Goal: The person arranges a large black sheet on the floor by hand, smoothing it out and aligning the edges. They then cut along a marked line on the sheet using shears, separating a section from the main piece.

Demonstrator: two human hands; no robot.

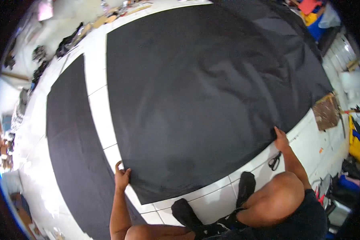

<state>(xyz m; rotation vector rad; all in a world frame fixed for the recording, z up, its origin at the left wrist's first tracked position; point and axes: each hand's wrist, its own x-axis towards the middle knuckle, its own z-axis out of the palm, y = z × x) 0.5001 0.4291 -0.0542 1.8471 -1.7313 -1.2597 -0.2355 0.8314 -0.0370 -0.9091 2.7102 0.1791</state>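
A large sheet of black fabric [180, 104] lies spread over the tiled floor, smooth on the left and rippled toward the right. My left hand [122, 177] is at its left edge, close to the near corner; thumb and forefinger are apart, with white floor showing between them. At the near right edge, my right hand [281, 140] grips the fabric, its fingertips partly hidden. Just below that hand, a pair of scissors with black handles [274, 162] rests on the tiles. A narrower strip of black fabric [74, 132] lies left of the big sheet, separated by a gap.
My feet in dark socks [186, 212] are just off the near edge. A brown square piece [326, 113] lies by the right edge. Scraps [108, 19] line the far left floor. Coloured bags [318, 24] and piled materials [350, 182] stand along the right.
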